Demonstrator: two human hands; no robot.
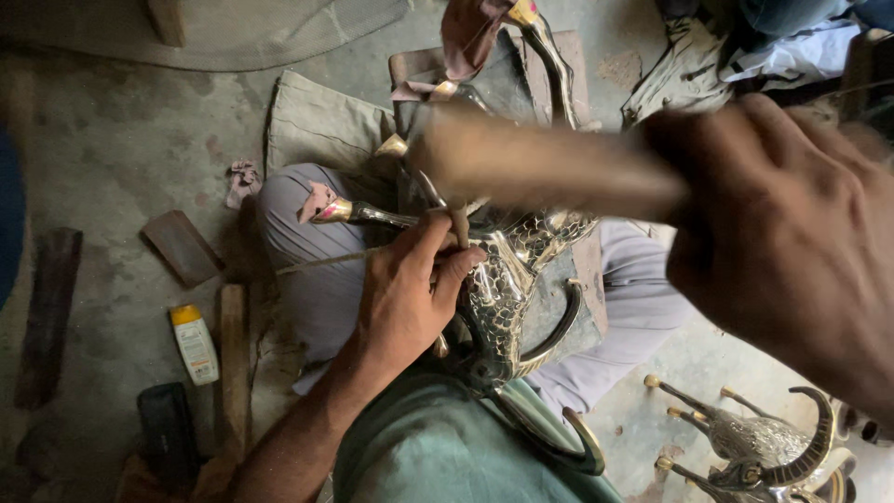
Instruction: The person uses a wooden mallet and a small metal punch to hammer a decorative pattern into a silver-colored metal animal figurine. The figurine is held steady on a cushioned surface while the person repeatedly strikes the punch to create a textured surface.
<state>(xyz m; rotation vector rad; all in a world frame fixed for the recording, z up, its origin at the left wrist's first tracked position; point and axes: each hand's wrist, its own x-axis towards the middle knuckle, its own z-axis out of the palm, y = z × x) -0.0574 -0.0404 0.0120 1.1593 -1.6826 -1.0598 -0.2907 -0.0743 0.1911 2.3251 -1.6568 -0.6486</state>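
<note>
A shiny metal animal figure point(507, 279) with curved horns and a scaled pattern lies across my lap. My left hand point(410, 289) rests on it and pinches a thin metal chisel point(453, 216) against its surface. My right hand point(792, 242), raised close to the camera, grips a wooden mallet point(540, 168) that is blurred with motion above the chisel. The figure's legs end in gold tips wrapped in cloth point(326, 207).
A second metal horned figure point(764, 442) lies on the floor at lower right. Wooden blocks point(233, 359), a small white bottle with a yellow cap point(194, 345) and a dark case point(166, 430) lie at left. Folded cloth point(321, 121) sits beyond my knees.
</note>
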